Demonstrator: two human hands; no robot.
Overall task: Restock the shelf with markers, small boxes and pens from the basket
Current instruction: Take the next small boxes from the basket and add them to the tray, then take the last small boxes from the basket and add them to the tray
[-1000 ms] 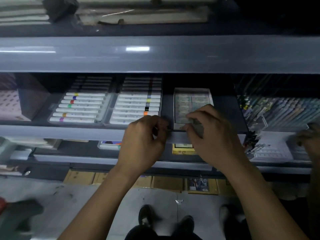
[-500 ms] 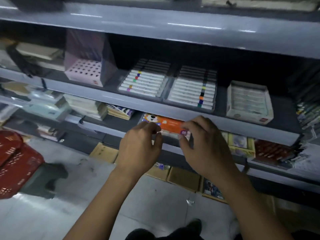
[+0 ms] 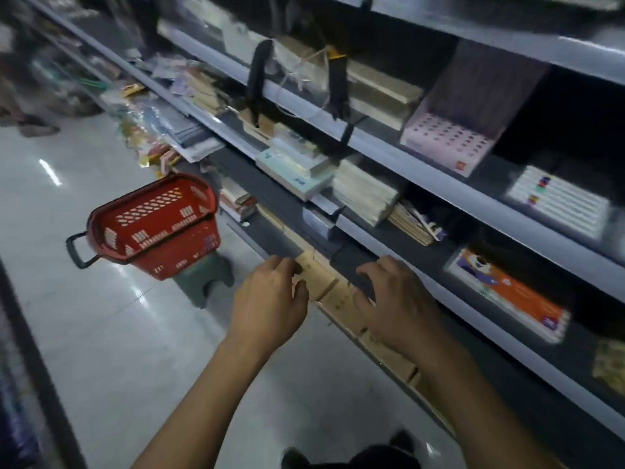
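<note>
Both hands empty, from what I get on the head view. Left hand [image 3: 270, 306] hangs in front of the shelf's lower edge, fingers loosely curled, nothing between them. Right hand [image 3: 394, 299] just beside it, fingers bent down over the dark front lip of a low shelf [image 3: 358, 262]; I can't tell if they actually touch it or just float above. No marker, box or pen in either one.

Basket [image 3: 154, 225] is red plastic, sitting on a grey-green stool [image 3: 203, 279] out on the aisle floor, well to my left of the hands. I'd guess it's propped there to keep stock at reach height. Inside looks bare through the slots, but blur hides the bottom.

Shelf stock: white marker tray [image 3: 558, 204] with coloured caps lies flat on the upper right tier, caps facing out, probably so colours read from the aisle. Orange pack [image 3: 510, 292] lies one tier lower, flat, near the right hand but apart. Pink perforated display box [image 3: 446, 143] stands further up. Cardboard cartons [image 3: 324, 282] run along the floor under the lowest shelf, behind both hands.

My read: between items, the head is turned toward the basket for another pick.
</note>
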